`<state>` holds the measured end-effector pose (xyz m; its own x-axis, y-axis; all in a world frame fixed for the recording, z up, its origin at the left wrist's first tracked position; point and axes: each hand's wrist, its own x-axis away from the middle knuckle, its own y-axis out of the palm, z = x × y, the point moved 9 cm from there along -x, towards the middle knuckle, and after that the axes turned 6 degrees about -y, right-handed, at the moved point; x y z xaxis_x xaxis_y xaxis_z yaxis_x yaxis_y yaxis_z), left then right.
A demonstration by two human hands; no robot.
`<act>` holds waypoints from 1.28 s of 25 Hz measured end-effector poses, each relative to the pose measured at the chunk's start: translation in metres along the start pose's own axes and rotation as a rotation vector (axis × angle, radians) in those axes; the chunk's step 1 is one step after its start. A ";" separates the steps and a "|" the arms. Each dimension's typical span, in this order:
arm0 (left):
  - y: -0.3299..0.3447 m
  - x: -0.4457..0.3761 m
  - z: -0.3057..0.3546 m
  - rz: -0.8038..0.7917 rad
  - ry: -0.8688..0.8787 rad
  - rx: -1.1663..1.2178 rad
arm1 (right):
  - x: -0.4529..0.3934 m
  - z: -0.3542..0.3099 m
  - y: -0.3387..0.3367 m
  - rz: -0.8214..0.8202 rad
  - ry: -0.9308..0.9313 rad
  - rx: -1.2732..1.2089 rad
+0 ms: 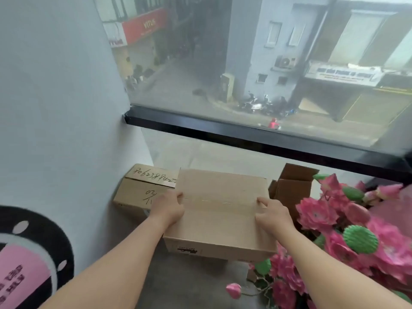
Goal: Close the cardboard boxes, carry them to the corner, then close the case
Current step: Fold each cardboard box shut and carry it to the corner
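Head view: left hand (167, 208) and right hand (272, 214) grip the closed cardboard box (219, 216) by its side edges, fingers curled.

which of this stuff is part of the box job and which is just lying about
Job:
- closed cardboard box, held by left hand and right hand
- handwritten box by the wall
- open box under the window

Lying about:
- pink flowers
- round black-and-pink wall sign

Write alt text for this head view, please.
Two hands, left and right, grip a closed box by its sides in a corner under a window, between a written-on box and an open box; pink flowers at right.
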<state>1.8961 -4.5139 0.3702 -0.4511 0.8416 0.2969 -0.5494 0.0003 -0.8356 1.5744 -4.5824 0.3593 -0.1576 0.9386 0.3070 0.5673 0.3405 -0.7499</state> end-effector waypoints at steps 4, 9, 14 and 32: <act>0.035 -0.080 -0.008 -0.022 -0.075 -0.003 | -0.078 0.021 0.042 -0.070 0.038 -0.012; 0.096 -0.141 -0.019 -0.058 -0.165 0.029 | -0.138 0.063 0.091 -0.179 0.094 -0.022; 0.157 -0.207 -0.041 -0.153 -0.186 -0.015 | -0.193 0.095 0.139 -0.226 0.134 -0.001; 0.155 -0.223 0.010 -0.175 0.232 -0.463 | -0.198 0.078 0.148 -0.164 0.188 0.107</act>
<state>1.9048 -4.7075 0.1794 -0.1849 0.9049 0.3833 -0.2116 0.3442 -0.9147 1.6261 -4.7135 0.1417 -0.0814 0.8468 0.5256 0.4562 0.5005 -0.7358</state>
